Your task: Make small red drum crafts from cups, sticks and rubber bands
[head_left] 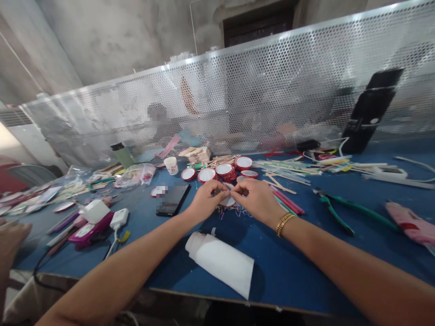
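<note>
Both my hands meet at the middle of the blue table [299,253], pinching one small round red-rimmed lid with a white face [228,200]. My left hand [205,199] grips its left edge with closed fingers. My right hand [260,199], a gold bracelet on its wrist, pinches the right edge. Thin coloured threads [234,210] lie under the lid. Just beyond my hands stand several more red-rimmed lids [224,171], some stacked.
A white paper roll [222,262] lies near the front edge. A black phone [172,199] sits to the left, green-handled pliers [343,210] and a pink glue gun [411,224] to the right. Wooden sticks [288,170], pink box [90,231], perforated metal screen [272,90] behind.
</note>
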